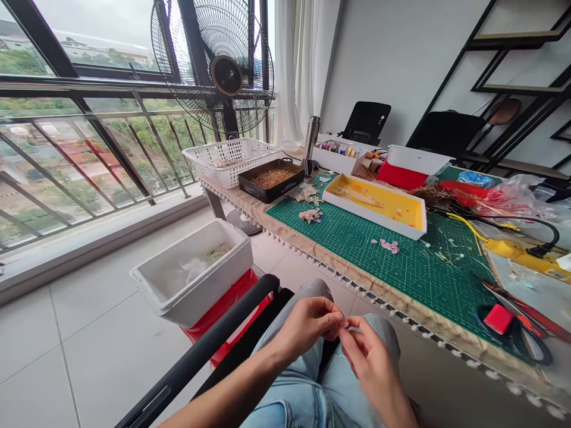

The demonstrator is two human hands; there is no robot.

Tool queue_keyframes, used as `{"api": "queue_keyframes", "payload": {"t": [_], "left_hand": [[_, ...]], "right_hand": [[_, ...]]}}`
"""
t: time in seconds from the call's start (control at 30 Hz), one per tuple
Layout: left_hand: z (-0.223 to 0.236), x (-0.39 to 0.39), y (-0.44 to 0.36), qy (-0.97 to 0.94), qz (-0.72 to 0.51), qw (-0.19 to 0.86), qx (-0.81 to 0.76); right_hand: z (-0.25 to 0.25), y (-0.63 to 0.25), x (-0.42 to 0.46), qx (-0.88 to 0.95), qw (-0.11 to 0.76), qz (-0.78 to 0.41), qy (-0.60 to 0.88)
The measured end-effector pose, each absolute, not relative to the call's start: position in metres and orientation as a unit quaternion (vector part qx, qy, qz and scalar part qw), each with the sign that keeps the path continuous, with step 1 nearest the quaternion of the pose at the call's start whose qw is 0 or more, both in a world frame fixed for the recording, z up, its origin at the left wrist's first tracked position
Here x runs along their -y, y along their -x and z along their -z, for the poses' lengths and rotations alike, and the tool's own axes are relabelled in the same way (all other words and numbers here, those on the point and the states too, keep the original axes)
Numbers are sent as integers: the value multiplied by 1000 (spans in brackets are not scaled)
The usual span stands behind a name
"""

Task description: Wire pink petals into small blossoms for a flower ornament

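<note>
- Sitting at a long table draped in a beige pompom-fringed cloth (pixel 292 232), the person holds both hands over their lap, above light blue denim jeans (pixel 307 395) and just off the table's edge.
- Across the tabletop lies a large green gridded cutting mat (pixel 392 279), bearing a shallow white rectangular tray (pixel 370 215) with a glossy yellow layer inside.
- Farther along stand a white plastic lattice basket (pixel 229 169) and a black rectangular tray (pixel 285 183) of fine brown strands.
- Near the mat's middle, small pink petal-like scraps (pixel 389 245) lie well apart from the hands.
- The left hand (pixel 307 326) is closed into a narrow pinch, its thumb and fingertips meeting at the centre.
- The right hand (pixel 368 356), slightly blurred, also closes narrowly and meets the left at the fingertips.
- Between those fingertips sits a tiny pale sliver (pixel 345 323), too small and hidden to identify with certainty. It looks very light, thin and soft, probably fragile like the pink scraps. A gentle fingertip pinch at its edge seems safest, since firm pressure could crease or tear it.
</note>
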State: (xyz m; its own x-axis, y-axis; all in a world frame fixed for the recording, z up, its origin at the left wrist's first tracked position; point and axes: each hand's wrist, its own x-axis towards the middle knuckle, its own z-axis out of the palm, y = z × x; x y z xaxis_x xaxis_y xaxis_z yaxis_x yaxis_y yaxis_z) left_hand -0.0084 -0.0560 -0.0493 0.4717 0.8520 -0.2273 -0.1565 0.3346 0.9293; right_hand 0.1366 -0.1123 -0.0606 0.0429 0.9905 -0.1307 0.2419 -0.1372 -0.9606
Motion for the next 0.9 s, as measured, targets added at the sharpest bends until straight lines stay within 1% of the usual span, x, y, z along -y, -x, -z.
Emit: {"api": "queue_keyframes", "payload": {"t": [0.07, 0.13, 0.23, 0.3, 0.37, 0.43, 0.5, 0.57, 0.63, 0.73, 0.83, 0.9], "left_hand": [[49, 57, 9, -465, -337, 721, -388], [48, 58, 12, -516, -324, 678, -412], [46, 59, 19, -657, -308, 516, -455], [44, 59, 23, -730, -313, 409, -449], [41, 59, 26, -765, -328, 360, -421], [38, 58, 28, -780, -332, 370, -381], [37, 58, 28, -770, -311, 431, -353], [38, 57, 28, -733, -292, 498, -359], [40, 58, 25, -688, -288, 536, -395], [43, 60, 17, -672, -290, 524, -436], [43, 64, 10, -686, -298, 475, -464], [42, 66, 7, -678, -309, 473, -470]], "right_hand": [[60, -135, 110, 531, 411, -429, 604], [58, -136, 109, 535, 412, -411, 612], [53, -140, 109, 535, 408, -408, 617], [51, -143, 109, 537, 401, -422, 611], [49, -145, 110, 534, 397, -440, 604], [49, -147, 109, 534, 394, -449, 598], [49, -150, 108, 544, 381, -456, 592], [49, -156, 108, 561, 359, -444, 600], [48, -162, 108, 585, 332, -418, 610], [45, -164, 115, 602, 313, -411, 609], [41, -154, 126, 570, 326, -444, 610], [39, -145, 131, 552, 339, -448, 617]]}}
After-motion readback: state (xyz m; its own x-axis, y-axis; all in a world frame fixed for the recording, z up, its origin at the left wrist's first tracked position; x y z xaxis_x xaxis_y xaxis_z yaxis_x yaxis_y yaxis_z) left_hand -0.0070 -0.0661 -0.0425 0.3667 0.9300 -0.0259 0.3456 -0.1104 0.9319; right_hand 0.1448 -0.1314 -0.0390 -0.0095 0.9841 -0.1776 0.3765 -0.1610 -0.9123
